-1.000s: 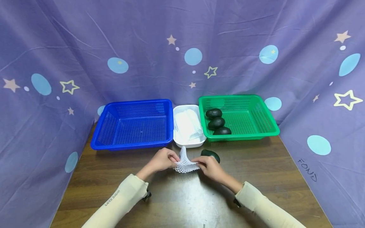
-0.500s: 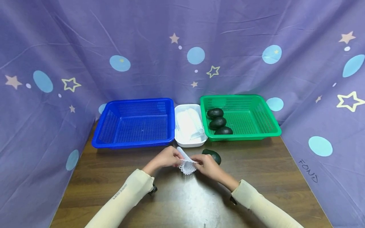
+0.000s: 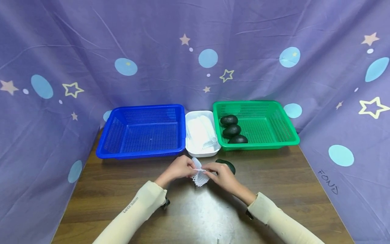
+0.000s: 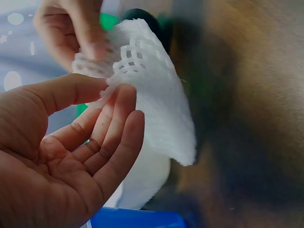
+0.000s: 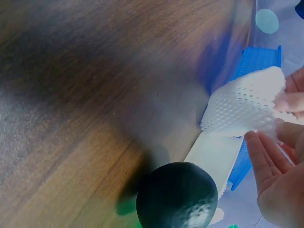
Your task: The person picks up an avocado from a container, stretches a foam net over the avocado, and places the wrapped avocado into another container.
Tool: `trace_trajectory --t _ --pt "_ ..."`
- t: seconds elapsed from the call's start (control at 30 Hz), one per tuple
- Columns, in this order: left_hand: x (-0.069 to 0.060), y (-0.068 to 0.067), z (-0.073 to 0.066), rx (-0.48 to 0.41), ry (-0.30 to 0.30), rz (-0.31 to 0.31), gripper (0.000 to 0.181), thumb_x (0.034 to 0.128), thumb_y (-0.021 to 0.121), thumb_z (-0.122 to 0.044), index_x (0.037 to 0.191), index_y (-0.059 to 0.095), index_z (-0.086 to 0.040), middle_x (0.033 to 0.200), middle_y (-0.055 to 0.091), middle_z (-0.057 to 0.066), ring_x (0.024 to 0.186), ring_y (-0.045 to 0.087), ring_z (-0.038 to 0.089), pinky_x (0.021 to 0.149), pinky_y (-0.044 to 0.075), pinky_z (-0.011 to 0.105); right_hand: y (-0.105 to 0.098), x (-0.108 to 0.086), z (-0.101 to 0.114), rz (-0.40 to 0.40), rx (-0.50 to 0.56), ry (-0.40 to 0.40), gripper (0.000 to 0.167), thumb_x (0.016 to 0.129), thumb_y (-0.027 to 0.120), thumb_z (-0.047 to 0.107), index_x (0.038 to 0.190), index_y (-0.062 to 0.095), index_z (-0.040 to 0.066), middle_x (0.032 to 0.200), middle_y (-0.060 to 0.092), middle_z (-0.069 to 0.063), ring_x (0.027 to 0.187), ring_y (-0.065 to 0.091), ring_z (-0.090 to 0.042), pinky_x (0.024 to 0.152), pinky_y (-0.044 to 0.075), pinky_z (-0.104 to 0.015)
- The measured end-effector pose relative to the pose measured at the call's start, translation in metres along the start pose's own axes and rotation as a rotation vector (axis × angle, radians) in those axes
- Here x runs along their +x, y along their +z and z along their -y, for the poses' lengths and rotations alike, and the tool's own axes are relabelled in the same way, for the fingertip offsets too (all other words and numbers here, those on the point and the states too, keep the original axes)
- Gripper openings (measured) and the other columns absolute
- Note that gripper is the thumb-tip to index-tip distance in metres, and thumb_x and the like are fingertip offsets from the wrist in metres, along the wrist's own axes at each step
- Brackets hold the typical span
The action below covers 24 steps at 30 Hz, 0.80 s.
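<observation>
One net, pinched from both sides
Left hand and right hand hold its edge over the tabletop, near the white tub, an avocado just past the right hand

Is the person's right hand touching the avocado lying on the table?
Apart. The right wrist view shows it: a gap separates the right hand from the avocado, with the white tray visible through it.

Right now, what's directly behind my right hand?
In the head view, a dark green, rounded avocado sits on the brown wood-grain table behind your right hand. That hand hides part of its near side; the table under the avocado can't be seen.
</observation>
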State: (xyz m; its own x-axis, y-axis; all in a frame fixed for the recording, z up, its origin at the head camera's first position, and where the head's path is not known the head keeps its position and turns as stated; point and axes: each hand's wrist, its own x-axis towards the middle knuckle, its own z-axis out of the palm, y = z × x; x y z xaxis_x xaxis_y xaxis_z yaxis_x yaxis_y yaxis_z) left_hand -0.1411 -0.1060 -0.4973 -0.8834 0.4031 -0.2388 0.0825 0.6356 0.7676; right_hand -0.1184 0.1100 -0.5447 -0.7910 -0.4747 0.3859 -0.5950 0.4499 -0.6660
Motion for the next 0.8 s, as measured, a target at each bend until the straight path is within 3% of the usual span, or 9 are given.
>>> trace_trajectory --t 0.27,0.47,0.63,0.8 --pt "-0.001 -0.003 -0.014 0.023 0.026 -0.061 0.003 0.0809 0.075 -0.007 0.082 0.076 -0.004 0.069 0.071 0.000 0.059 0.056 0.005 0.053 0.047 0.018 0.001 0.003 0.003 0.008 -0.009 0.079 0.021 0.087 0.075 -0.004 0.107 0.075 0.004 0.103 0.077 -0.009 0.091 0.074 -0.018 0.077 0.062 -0.027" --pt "0.003 0.011 -0.012 0.049 -0.023 -0.090 0.025 0.0750 0.088 -0.018 0.087 0.069 -0.007 0.074 0.070 0.001 0.065 0.059 0.007 0.060 0.049 0.021 0.002 0.006 0.002 -0.042 0.027 0.135 0.018 0.089 0.072 -0.005 0.104 0.076 0.004 0.099 0.078 -0.009 0.087 0.073 -0.016 0.074 0.061 -0.026" --pt "0.005 0.011 -0.010 0.060 -0.054 -0.081 0.036 0.0662 0.082 0.001 0.096 0.065 -0.007 0.080 0.068 0.003 0.071 0.058 0.012 0.065 0.049 0.024 0.001 0.007 0.000 -0.068 0.012 0.141 0.015 0.088 0.073 -0.004 0.100 0.077 0.004 0.098 0.078 -0.008 0.086 0.072 -0.016 0.072 0.060 -0.027" --pt "0.006 -0.002 -0.006 0.083 -0.048 -0.109 0.022 0.0672 0.073 0.007 0.087 0.073 -0.004 0.075 0.069 0.002 0.067 0.058 0.009 0.060 0.048 0.021 -0.001 0.004 -0.006 -0.065 -0.022 0.177 0.012 0.086 0.077 -0.001 0.096 0.077 0.006 0.094 0.078 -0.006 0.083 0.070 -0.013 0.071 0.059 -0.027"
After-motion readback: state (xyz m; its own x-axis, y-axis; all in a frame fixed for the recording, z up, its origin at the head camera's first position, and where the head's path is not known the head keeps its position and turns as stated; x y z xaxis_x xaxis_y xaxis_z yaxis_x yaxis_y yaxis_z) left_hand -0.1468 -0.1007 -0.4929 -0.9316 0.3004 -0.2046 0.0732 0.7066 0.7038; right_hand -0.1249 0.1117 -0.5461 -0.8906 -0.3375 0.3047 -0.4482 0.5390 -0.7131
